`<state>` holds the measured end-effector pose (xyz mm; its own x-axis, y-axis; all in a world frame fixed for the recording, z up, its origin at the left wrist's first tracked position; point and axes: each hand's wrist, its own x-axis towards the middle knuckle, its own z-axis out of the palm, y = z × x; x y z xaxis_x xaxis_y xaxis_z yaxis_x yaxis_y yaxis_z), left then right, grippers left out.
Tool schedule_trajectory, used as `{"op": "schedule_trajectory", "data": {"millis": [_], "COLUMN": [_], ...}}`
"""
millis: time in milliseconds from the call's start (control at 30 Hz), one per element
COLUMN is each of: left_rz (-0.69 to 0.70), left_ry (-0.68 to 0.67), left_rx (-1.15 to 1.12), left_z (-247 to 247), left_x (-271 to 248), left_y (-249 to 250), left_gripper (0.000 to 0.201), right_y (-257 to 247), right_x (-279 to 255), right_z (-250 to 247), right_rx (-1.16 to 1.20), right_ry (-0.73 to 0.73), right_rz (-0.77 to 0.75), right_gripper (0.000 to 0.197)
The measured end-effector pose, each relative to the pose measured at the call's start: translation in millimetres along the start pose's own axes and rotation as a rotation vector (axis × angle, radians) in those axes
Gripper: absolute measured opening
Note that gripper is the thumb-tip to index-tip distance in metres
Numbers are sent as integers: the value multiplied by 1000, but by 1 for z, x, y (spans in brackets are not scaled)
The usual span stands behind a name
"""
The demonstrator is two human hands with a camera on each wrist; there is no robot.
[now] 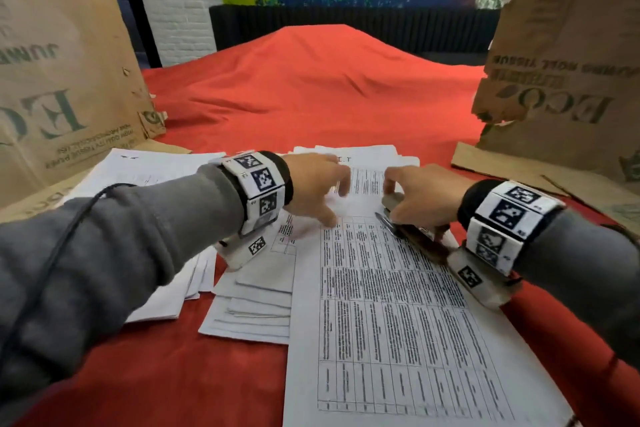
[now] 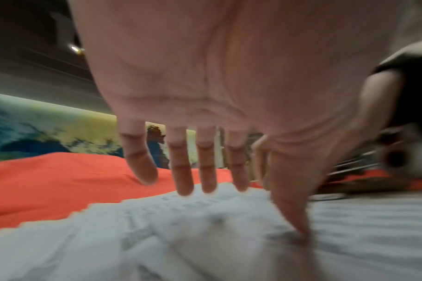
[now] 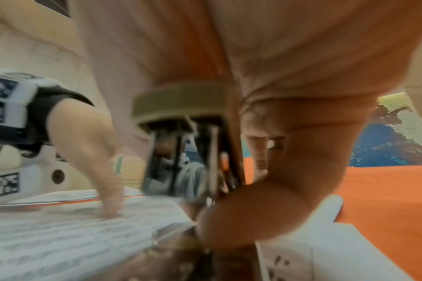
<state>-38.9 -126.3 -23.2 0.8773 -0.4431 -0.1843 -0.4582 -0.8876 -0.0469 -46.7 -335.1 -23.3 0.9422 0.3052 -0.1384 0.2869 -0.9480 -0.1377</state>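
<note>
a pile of loose papers (image 1: 252, 308) is seen just left of the printed sheet (image 1: 381, 315) on the desk (image 1: 156, 378). the sheet is pinned by the left hand (image 1: 313, 184), fingers spread straight, thumb pressed down. at the sheet's upper right edge the stapler (image 1: 414, 231) is gripped by the right hand (image 1: 424, 198). the pages are best squared and kept flat before a firm press.

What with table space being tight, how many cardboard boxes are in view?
2. The left cardboard box stands at the head view's left edge, the right cardboard box at its right edge. Others may sit out of frame.
</note>
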Motion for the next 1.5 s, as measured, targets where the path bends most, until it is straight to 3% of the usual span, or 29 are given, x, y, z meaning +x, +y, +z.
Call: {"op": "schedule_trajectory", "data": {"millis": [100, 167, 700, 900, 1067, 1200, 1333, 1500], "left_rz": [121, 141, 183, 167, 153, 136, 72, 69], "left_ry": [-195, -256, -212, -217, -221, -202, -205, -240], "left_rx": [22, 86, 144, 146, 114, 40, 49, 89], "left_z": [1, 4, 20, 20, 15, 17, 20, 19], "left_x": [-17, -24, -22, -24, -28, -37, -46, -47], "left_y": [19, 24, 18, 22, 25, 20, 16, 18], "left_gripper": [63, 71, 70, 70, 71, 69, 68, 68], "right_y": [-3, -5, -18, -21, -17, -8, -3, -13], "right_x": [3, 6, 40, 59, 71, 58, 44, 47], "right_z": [2, 4, 5, 12, 4, -6, -2, 9], "right_rx": [-30, -32, -63, 14, 95, 188, 117, 37], "right_ry": [9, 2, -42, 39, 103, 91, -11, 46], "right_rz": [8, 26, 101, 131, 105, -13, -89, -135], "right_gripper": [16, 14, 16, 18, 15, 15, 24, 22]}}
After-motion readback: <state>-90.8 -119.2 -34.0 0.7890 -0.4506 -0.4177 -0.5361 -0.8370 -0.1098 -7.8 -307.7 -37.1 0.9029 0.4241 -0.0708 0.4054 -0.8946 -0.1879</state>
